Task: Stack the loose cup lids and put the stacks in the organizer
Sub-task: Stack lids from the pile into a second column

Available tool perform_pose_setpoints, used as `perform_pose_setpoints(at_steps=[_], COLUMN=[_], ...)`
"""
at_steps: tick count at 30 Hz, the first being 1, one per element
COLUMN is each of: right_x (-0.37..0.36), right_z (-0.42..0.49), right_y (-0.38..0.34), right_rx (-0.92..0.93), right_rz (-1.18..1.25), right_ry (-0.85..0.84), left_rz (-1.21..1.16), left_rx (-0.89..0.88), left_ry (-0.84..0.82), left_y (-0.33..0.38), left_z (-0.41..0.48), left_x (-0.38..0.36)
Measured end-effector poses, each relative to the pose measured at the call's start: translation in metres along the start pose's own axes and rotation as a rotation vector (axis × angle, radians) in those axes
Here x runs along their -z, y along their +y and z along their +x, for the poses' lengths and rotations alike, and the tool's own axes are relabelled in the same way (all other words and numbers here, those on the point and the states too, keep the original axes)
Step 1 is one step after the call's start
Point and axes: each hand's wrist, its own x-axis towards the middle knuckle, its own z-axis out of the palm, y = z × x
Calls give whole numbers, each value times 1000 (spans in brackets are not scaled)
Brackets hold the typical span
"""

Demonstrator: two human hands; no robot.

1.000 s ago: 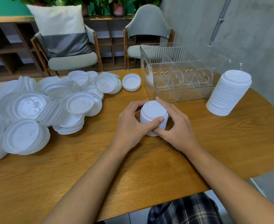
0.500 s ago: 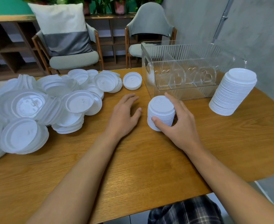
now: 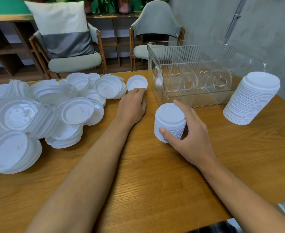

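Head view: right hand (image 3: pixel 192 132) is wrapped round a short stack of lids (image 3: pixel 169 121), thumb on the near side, fingers curled over the far side, and the stack stands on the desk (image 3: pixel 146 174) just in front of the clear organizer (image 3: pixel 205 98). Left hand (image 3: pixel 132 106) is stretched out flat, gripping nothing, fingertips at the near rim of a single lid (image 3: pixel 136 83) just beside the organizer's left wall. This reads as the stacking step: that lone lid wants lifting and seating squarely on the short stack so it nests. Out left, the big pile of loose lids (image 3: pixel 54 106) sprawls toward the desk's edge, so plenty remains, and no stack shows inside the organizer yet. A tall stack (image 3: pixel 252 100) stands to the right of the organizer, near the desk's rim, where a careless sweep could tip it. Bare wood between the arms and toward the near edge gives the working room.
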Motion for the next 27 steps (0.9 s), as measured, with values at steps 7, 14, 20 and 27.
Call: perform_pose_setpoints(at_steps=[7, 14, 20, 27], right_x=[2, 5, 6, 5], right_z=[-1, -6, -7, -5], right_y=[-4, -12, -15, -12], right_rx=[11, 66, 85, 105], right_rz=[25, 32, 42, 44], right_ry=[-11, -85, -106, -63], left_rz=[50, -28, -111, -381], left_rx=[-66, -96, -27, 124], left_ry=[139, 131, 121, 222], left_y=[5, 18, 22, 25], left_z=[-27, -99, -111, -106], left_x=[8, 43, 54, 65])
